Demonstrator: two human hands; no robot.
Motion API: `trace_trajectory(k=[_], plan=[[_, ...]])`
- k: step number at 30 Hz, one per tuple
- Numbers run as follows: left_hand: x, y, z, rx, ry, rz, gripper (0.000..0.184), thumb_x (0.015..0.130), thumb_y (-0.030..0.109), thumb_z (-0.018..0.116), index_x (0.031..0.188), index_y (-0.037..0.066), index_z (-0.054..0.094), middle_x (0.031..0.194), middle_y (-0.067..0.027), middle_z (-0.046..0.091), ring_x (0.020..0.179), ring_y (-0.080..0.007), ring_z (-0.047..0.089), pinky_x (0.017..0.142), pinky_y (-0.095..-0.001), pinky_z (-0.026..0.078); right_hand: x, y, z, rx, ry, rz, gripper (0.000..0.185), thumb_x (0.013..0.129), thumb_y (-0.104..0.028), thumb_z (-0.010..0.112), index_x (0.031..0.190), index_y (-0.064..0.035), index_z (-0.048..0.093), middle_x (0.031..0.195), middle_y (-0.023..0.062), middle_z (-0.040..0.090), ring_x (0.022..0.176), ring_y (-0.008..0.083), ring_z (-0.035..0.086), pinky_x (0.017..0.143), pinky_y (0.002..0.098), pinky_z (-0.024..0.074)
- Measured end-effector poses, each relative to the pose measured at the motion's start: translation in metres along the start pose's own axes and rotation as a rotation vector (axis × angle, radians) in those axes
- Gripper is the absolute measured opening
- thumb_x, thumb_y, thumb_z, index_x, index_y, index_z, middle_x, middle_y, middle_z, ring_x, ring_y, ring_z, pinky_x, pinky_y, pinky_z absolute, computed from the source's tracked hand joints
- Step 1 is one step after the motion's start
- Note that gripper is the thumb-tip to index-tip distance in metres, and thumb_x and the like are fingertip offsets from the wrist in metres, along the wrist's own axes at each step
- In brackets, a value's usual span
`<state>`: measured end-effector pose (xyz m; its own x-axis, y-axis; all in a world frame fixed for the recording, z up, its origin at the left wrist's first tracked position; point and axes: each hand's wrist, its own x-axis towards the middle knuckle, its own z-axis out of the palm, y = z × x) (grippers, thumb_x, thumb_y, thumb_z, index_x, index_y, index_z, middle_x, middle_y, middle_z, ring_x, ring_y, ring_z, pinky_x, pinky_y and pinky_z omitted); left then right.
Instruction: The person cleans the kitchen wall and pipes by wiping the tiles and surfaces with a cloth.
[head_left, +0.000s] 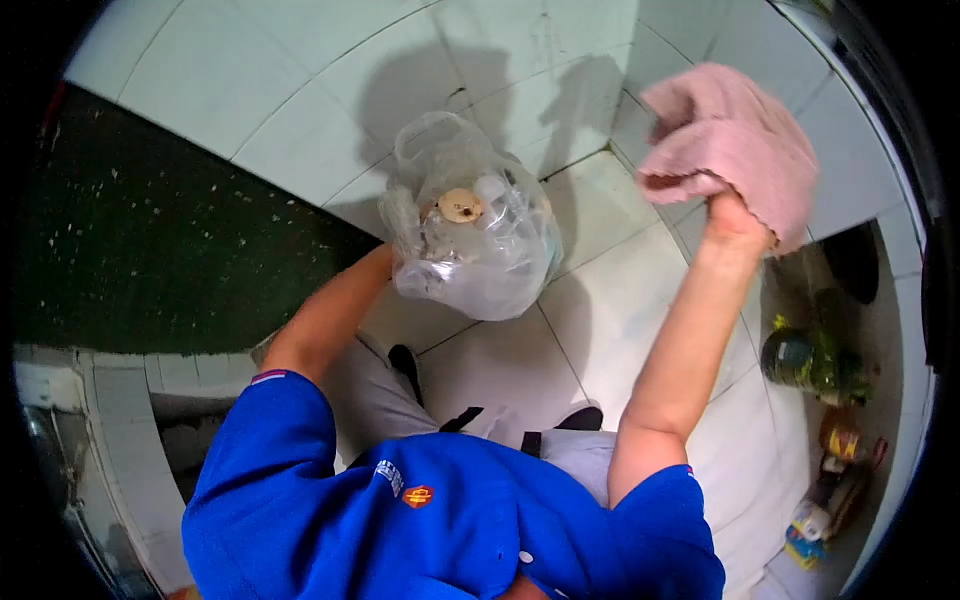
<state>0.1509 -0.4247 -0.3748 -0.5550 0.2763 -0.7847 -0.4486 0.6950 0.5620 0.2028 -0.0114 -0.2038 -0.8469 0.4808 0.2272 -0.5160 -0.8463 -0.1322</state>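
A clear plastic bag (500, 265) hangs in front of the tiled wall, bulging with things inside. A round tan piece with dark marks (461, 206) shows at its top, of a kind I cannot make out. My left hand (393, 256) is at the bag's left side, mostly hidden by the plastic, and appears to hold it up. Out to the right, my raised right hand (738, 215) is closed on a pink cloth (735, 140), which drapes over the fingers and covers most of them.
A dark green speckled countertop (170, 230) lies on the left. White tiles cover the wall (290, 90) and floor (640, 290). Along the right, a low recess holds a large green bottle (790, 357), a bottle with a yellow label (843, 440) and small packages (806, 535).
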Motion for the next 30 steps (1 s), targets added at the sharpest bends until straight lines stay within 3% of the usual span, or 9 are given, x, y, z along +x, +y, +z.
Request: trace_trajectory(k=[4,7,10,12,16,19,22,27,30], plan=[[-0.033,-0.037,-0.041,0.007,0.060,-0.031,0.043,0.086,0.015,0.073,0.125,0.004,0.058,0.106,-0.0100,0.068,0.090,-0.0204,0.067,0.075,-0.0358,0.060,0.003,-0.003,0.027,-0.278,0.196,-0.226,0.041,0.096,-0.013,0.059,0.124,0.0145,0.049,0.114,0.0191,0.063,0.099,0.0285,0.064,0.096,0.0385,0.0541],[-0.055,-0.059,-0.064,-0.009,0.104,-0.032,0.044,0.086,0.014,0.074,0.126,0.004,0.058,0.106,-0.0097,0.068,0.091,-0.0202,0.067,0.075,-0.0357,0.060,-0.004,-0.001,0.042,-0.259,-0.073,0.186,0.040,0.097,-0.012,0.058,0.125,0.0141,0.048,0.115,0.0178,0.062,0.099,0.0267,0.063,0.093,0.0377,0.0538],[-0.079,-0.068,-0.081,-0.039,0.133,-0.006,0.044,0.086,0.013,0.074,0.126,0.004,0.058,0.106,-0.0094,0.068,0.092,-0.0199,0.067,0.075,-0.0356,0.060,0.023,0.011,-0.008,-0.467,0.091,-0.257,0.040,0.096,-0.013,0.058,0.125,0.0136,0.049,0.116,0.0171,0.062,0.098,0.0251,0.063,0.090,0.0365,0.0541],[-0.096,-0.069,-0.089,-0.059,0.159,0.022,0.045,0.085,0.013,0.074,0.126,0.004,0.058,0.107,-0.0093,0.068,0.092,-0.0197,0.067,0.075,-0.0356,0.060,0.037,0.007,-0.027,-0.676,-0.008,-0.284,0.039,0.094,-0.011,0.059,0.122,0.0148,0.051,0.114,0.0177,0.063,0.096,0.0255,0.063,0.089,0.0366,0.0547],[-0.129,-0.056,-0.100,0.036,0.230,0.115,0.036,0.087,0.010,0.069,0.122,0.004,0.063,0.110,-0.0075,0.068,0.100,-0.0187,0.064,0.084,-0.0346,0.056,0.036,0.018,-0.013,-0.560,-0.037,-0.190,0.035,0.092,-0.008,0.060,0.116,0.0158,0.054,0.109,0.0183,0.064,0.092,0.0252,0.064,0.088,0.0356,0.0554],[-0.160,-0.029,-0.085,-0.168,0.296,0.244,0.036,0.088,0.013,0.073,0.120,0.002,0.063,0.094,-0.0036,0.064,0.090,-0.0158,0.063,0.079,-0.0307,0.056,0.016,0.043,0.020,-0.486,0.135,-0.224,0.031,0.091,-0.007,0.060,0.112,0.0159,0.056,0.105,0.0187,0.066,0.089,0.0254,0.065,0.086,0.0352,0.0558],[-0.164,-0.016,-0.078,-0.219,0.328,0.364,0.029,0.089,0.011,0.070,0.116,0.002,0.063,0.094,-0.0029,0.066,0.088,-0.0150,0.063,0.078,-0.0293,0.054,0.037,0.040,-0.064,-0.567,-0.038,-0.067,0.027,0.092,-0.008,0.060,0.110,0.0118,0.058,0.103,0.0158,0.066,0.091,0.0233,0.064,0.086,0.0344,0.0557],[-0.146,-0.006,-0.067,0.138,0.364,0.522,0.026,0.085,0.013,0.072,0.106,-0.001,0.066,0.089,-0.0078,0.069,0.081,-0.0153,0.063,0.074,-0.0310,0.052,-0.008,0.057,-0.096,-1.018,0.148,-0.032,0.029,0.092,-0.013,0.060,0.111,0.0093,0.058,0.106,0.0150,0.066,0.095,0.0230,0.063,0.087,0.0348,0.0544],[-0.139,-0.002,-0.073,0.282,0.401,0.487,0.028,0.082,0.016,0.075,0.102,-0.001,0.068,0.084,-0.0102,0.068,0.078,-0.0168,0.063,0.073,-0.0333,0.051,-0.039,0.040,-0.088,-1.252,0.160,-0.044,0.031,0.092,-0.016,0.061,0.112,0.0078,0.059,0.107,0.0145,0.065,0.097,0.0228,0.062,0.088,0.0350,0.0537]])
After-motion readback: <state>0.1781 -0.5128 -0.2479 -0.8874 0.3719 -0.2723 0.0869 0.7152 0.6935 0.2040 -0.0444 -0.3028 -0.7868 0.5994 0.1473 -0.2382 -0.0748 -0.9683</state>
